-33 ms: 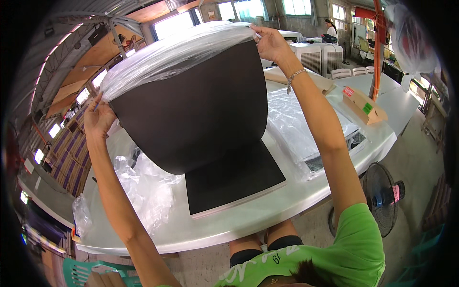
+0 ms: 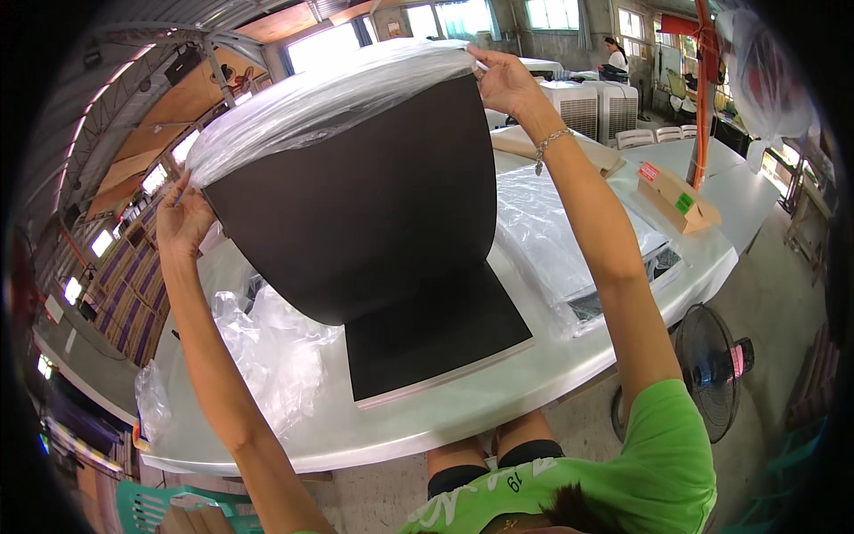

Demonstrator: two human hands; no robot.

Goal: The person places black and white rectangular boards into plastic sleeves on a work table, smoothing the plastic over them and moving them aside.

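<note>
Both hands hold up a large, flexible black sheet point(image 2: 365, 196) by its upper corners, and it bows down toward the table. Clear plastic film point(image 2: 329, 98) drapes along its raised edge. My left hand point(image 2: 185, 218) pinches the left corner, film and sheet together; my right hand point(image 2: 507, 82) grips the far right corner, higher up. Beneath the sheet's lower edge lies a flat stack point(image 2: 436, 347) with a black top and pale edges. Whether the raised sheet is joined to this stack cannot be made out.
The white table point(image 2: 463, 409) has a curved-looking front edge. Crumpled clear plastic point(image 2: 276, 343) lies at left, a plastic-wrapped flat pack point(image 2: 551, 231) at right. Farther right are a cardboard box point(image 2: 678, 198) and an orange post point(image 2: 701, 98). A fan point(image 2: 707, 369) stands beside the table; someone point(image 2: 616, 60) is far back.
</note>
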